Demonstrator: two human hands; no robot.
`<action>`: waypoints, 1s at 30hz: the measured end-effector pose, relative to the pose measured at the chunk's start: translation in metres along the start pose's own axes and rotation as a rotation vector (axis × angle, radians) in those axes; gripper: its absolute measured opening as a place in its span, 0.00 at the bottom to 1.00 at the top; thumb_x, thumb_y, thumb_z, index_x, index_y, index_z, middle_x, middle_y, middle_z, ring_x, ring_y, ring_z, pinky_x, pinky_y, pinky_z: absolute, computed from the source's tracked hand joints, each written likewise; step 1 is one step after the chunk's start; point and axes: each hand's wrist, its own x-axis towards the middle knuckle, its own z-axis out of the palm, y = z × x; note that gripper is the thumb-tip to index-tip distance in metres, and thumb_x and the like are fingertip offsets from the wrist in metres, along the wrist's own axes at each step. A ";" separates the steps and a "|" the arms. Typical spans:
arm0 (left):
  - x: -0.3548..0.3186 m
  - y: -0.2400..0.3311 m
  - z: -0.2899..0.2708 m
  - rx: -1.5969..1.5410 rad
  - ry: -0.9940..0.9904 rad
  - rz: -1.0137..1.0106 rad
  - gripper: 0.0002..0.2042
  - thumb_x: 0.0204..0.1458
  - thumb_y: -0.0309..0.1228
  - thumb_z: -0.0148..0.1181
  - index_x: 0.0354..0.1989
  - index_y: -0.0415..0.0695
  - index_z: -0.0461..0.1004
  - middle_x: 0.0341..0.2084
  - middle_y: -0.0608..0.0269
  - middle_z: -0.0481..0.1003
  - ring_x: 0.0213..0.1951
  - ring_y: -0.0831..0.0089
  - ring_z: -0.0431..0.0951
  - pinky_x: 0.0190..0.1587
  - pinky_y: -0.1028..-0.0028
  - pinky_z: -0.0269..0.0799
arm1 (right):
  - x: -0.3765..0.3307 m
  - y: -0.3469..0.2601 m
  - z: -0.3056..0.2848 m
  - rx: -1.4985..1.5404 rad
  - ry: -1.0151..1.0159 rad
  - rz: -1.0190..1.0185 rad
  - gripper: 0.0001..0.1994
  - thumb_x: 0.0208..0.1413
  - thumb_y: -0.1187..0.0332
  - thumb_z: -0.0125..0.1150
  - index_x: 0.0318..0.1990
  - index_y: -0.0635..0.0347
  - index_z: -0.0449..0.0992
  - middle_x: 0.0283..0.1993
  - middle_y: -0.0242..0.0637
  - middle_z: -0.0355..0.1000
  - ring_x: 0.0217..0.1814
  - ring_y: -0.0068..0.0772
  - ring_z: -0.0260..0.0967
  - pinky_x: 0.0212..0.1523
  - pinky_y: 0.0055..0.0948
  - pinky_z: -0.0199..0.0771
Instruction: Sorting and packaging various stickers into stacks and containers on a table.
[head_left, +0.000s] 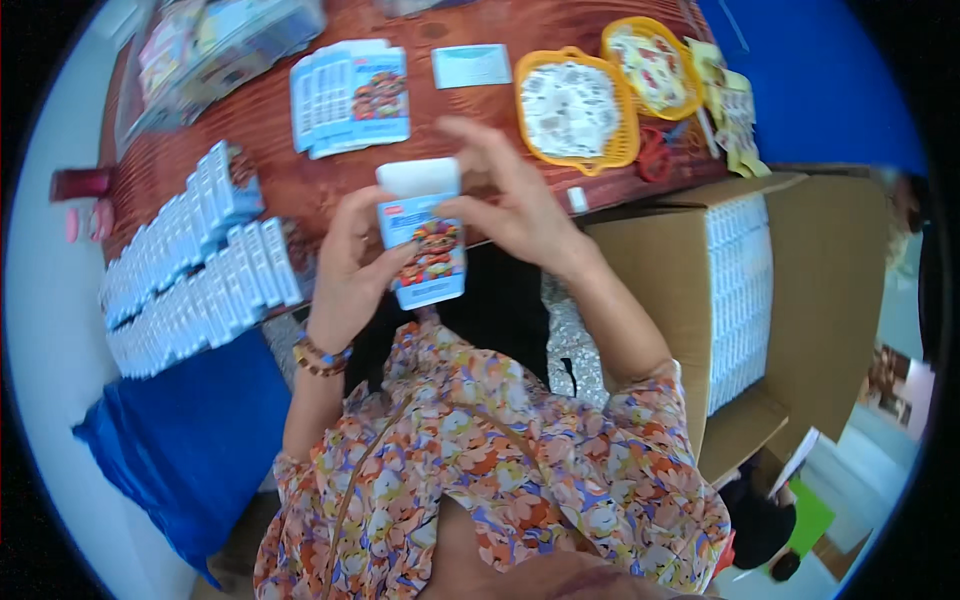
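A small light-blue carton (430, 262) with a colourful picture on its front is held upright in front of me, its white top flap (418, 178) raised. My left hand (352, 250) is closed around the carton's left side, thumb across the front. At the upper right corner my right hand (510, 205) has its thumb on the front and a finger by the flap; its forefinger is stretched away, slightly blurred. Past my hands lies a stack of flat cartons (350, 100) of the same print. Whatever is inside the held carton is hidden.
Two rows of filled-out cartons (205, 275) stand at the left. Yellow baskets (628, 140) of small packets sit at the back right, near red scissors (655, 152) and a pale blue sheet (471, 66). An open cardboard box (655, 270) holding cartons stands right of me.
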 end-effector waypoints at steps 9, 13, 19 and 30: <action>-0.005 0.000 0.009 0.086 0.028 0.034 0.26 0.53 0.22 0.63 0.61 0.44 0.64 0.43 0.55 0.77 0.42 0.69 0.81 0.46 0.70 0.77 | 0.011 -0.010 -0.018 0.014 -0.114 0.235 0.10 0.65 0.69 0.58 0.48 0.66 0.77 0.43 0.31 0.77 0.47 0.19 0.72 0.50 0.23 0.73; -0.009 0.004 0.006 0.113 0.034 0.024 0.27 0.53 0.23 0.63 0.62 0.44 0.62 0.39 0.55 0.77 0.39 0.69 0.81 0.43 0.70 0.78 | 0.022 -0.023 -0.019 -0.047 -0.251 0.320 0.10 0.63 0.73 0.60 0.48 0.67 0.78 0.44 0.31 0.78 0.46 0.19 0.74 0.50 0.23 0.75; -0.012 0.006 0.004 0.105 0.066 0.015 0.29 0.52 0.23 0.65 0.61 0.45 0.58 0.36 0.56 0.76 0.37 0.70 0.81 0.40 0.70 0.77 | 0.026 -0.030 -0.012 -0.133 -0.248 0.338 0.11 0.58 0.79 0.62 0.47 0.67 0.82 0.44 0.38 0.81 0.44 0.23 0.77 0.48 0.23 0.78; -0.008 0.001 0.005 0.204 0.103 -0.002 0.34 0.49 0.24 0.66 0.65 0.46 0.58 0.36 0.55 0.76 0.35 0.67 0.81 0.39 0.68 0.76 | 0.022 -0.045 0.001 -0.557 -0.264 0.133 0.12 0.59 0.79 0.59 0.49 0.66 0.80 0.47 0.43 0.81 0.48 0.27 0.78 0.50 0.26 0.77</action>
